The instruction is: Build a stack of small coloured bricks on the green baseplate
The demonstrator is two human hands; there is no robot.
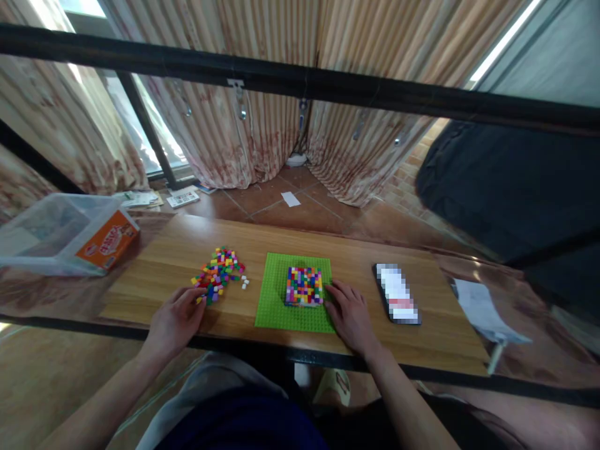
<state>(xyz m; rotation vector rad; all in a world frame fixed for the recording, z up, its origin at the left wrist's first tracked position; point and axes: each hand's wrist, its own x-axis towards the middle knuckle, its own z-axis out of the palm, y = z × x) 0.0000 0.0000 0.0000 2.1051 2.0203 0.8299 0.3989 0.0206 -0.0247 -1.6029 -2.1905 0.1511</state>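
A block of many-coloured toy bricks (304, 287) stands on the green baseplate (272, 309), in the middle of the wooden board. My right hand (349, 314) rests at the baseplate's right edge, fingers stretched toward the block's side. On the left lies a loose heap of small coloured bricks (220, 272). At the heap's near left edge is my left hand (175, 319), its fingers bent and drawn together among the bricks. Whatever sits between those fingertips is too small to make out. A few white bricks (245, 282) lie apart, right of the heap.
A phone (397, 294) lies right of the baseplate. Beyond the board's left end stands a clear plastic bin (60, 234) with an orange label. White paper (487, 311) lies off the right end. A dark metal bar (300, 78) crosses in front, before curtains (262, 137).
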